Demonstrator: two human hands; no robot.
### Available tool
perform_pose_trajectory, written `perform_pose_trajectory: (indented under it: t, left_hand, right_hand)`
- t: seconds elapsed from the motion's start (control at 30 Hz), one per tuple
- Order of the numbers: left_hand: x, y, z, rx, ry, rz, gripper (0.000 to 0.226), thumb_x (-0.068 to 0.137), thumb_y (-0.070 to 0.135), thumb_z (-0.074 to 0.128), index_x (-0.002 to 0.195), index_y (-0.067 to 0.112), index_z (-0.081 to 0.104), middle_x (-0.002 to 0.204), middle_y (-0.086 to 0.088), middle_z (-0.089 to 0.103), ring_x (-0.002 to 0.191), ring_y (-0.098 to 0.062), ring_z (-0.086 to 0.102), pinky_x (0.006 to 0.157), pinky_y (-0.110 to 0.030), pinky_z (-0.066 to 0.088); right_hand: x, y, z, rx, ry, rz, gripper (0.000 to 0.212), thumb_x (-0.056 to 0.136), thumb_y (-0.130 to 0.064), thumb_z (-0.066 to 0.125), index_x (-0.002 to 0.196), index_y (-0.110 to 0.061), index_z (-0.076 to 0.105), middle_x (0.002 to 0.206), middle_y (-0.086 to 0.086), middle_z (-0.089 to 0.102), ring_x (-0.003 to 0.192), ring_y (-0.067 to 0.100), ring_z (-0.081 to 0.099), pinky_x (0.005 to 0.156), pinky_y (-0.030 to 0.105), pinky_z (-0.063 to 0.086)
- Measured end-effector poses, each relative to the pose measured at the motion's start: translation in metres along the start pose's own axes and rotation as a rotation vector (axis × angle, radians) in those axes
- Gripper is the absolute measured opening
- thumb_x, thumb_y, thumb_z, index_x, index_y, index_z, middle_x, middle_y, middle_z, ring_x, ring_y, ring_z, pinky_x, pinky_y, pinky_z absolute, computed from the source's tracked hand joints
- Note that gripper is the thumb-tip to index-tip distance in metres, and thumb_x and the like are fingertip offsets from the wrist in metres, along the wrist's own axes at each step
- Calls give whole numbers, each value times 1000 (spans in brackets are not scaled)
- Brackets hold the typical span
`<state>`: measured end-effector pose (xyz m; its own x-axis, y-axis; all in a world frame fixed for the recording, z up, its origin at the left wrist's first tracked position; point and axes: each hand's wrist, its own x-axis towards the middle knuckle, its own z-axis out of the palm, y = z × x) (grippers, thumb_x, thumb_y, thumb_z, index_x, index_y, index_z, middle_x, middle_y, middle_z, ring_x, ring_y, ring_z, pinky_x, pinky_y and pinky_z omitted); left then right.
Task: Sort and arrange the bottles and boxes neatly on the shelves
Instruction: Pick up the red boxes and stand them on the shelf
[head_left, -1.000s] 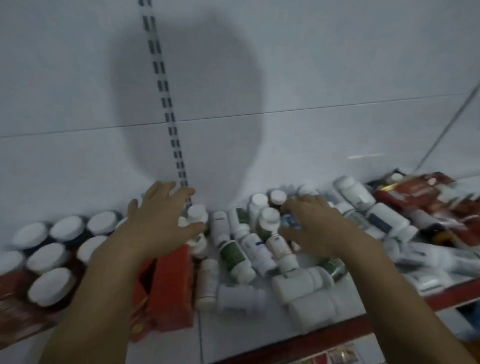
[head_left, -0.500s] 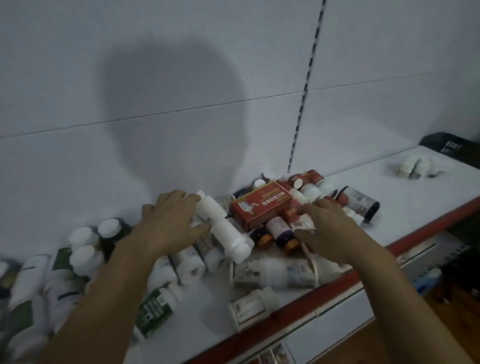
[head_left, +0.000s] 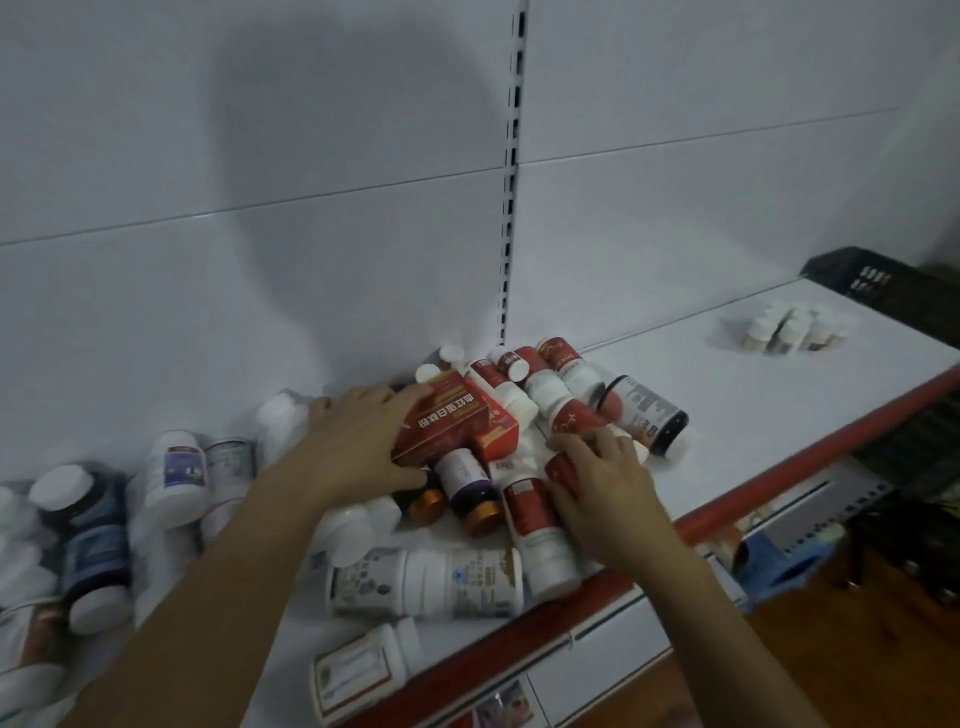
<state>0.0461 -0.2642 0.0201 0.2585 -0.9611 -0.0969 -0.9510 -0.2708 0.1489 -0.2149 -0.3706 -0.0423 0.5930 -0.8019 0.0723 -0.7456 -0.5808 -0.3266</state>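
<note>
Red cardboard box atop jumble, left hand grips its end. Right hand over red-labelled white plastic bottles; grip hidden, cannot tell. Only small cluster of upright white bottles (far right on white metal shelf) looks sorted; most work remains.

White Chinese characters on the red box, seemingly 血红蛋白, bottles, labels too blurred to read

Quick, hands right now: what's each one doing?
Left hand: grips the red box.
Right hand: curled round a red-labelled bottle.
</note>
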Motion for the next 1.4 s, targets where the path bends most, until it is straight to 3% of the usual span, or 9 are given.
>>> perform_pose_trajectory:
  t: [0.1, 0.23, 0.43, 0.63, 0.83, 0.97, 1.17, 1.27, 1.4]
  left_hand:
    - [-1, -4, 5, -73, 84, -23, 94, 78, 54, 76, 153, 49, 20, 143, 5, 46, 131, -20, 48, 108, -50, 39]
    - [-28, -16, 0, -609, 469, -72, 84, 73, 47, 84, 143, 54, 38, 118, 32, 56, 104, 13, 58, 82, -23, 50]
    - [-64, -18, -5, -735, 564, -137, 82, 67, 73, 73, 140, 54, 41, 129, 13, 59, 109, -12, 65, 91, -45, 58]
    - [-105, -44, 1, -700, 652, -238, 75, 69, 61, 76, 137, 52, 44, 130, 16, 58, 111, -6, 62, 90, -42, 58]
    - [-129, -82, 7, -809, 774, -316, 66, 71, 58, 76, 132, 52, 50, 119, 36, 59, 100, 9, 63, 77, -39, 62]
    - [-150, -99, 2, -835, 889, -344, 68, 71, 71, 74, 131, 50, 49, 118, 40, 57, 99, 11, 64, 72, -29, 60]
    - [-250, -145, -17, -750, 1111, -441, 62, 72, 52, 84, 124, 42, 51, 121, 24, 61, 103, 3, 63, 72, -17, 56]
    - [-323, -178, -20, -688, 1274, -575, 55, 66, 45, 82, 115, 38, 58, 122, 9, 62, 105, -7, 65, 77, -28, 56]
    - [-423, -218, -25, -618, 1417, -702, 61, 63, 40, 92, 118, 38, 64, 126, 6, 62, 108, -11, 66, 79, -39, 61]
  right_hand:
    - [-1, 2, 12, 20, 80, 36, 45, 97, -46, 53, 141, -36, 47, 140, -4, 43, 127, 21, 38, 100, 46, 42]
    - [16, -5, 10, -54, 153, 76, 41, 98, -49, 49, 136, -34, 50, 139, -3, 47, 127, 24, 36, 103, 49, 36]
    - [63, -56, 3, 111, -6, -50, 59, 88, -50, 64, 139, -27, 46, 134, 4, 53, 116, 28, 55, 94, 46, 51]
    - [79, -62, 5, 51, -47, -28, 71, 70, -43, 75, 135, -28, 50, 123, 1, 61, 108, 24, 60, 84, 38, 50]
    - [69, -87, -10, 470, 311, -109, 55, 71, -37, 81, 119, -35, 55, 113, -9, 60, 106, 18, 56, 91, 44, 52]
    - [64, -136, -20, 664, 333, -255, 45, 82, -30, 79, 119, -38, 55, 114, -14, 62, 106, 16, 60, 90, 42, 56]
    - [39, -245, -17, 793, 308, -492, 33, 85, -26, 75, 110, -39, 58, 119, -15, 61, 107, 6, 58, 92, 28, 52]
    - [19, -313, -3, 861, 231, -584, 30, 81, -29, 80, 107, -35, 65, 124, -14, 63, 111, 6, 60, 91, 39, 55]
    - [-20, -413, 18, 954, 137, -668, 28, 77, -41, 72, 103, -32, 67, 113, -15, 65, 103, 7, 62, 85, 37, 56]
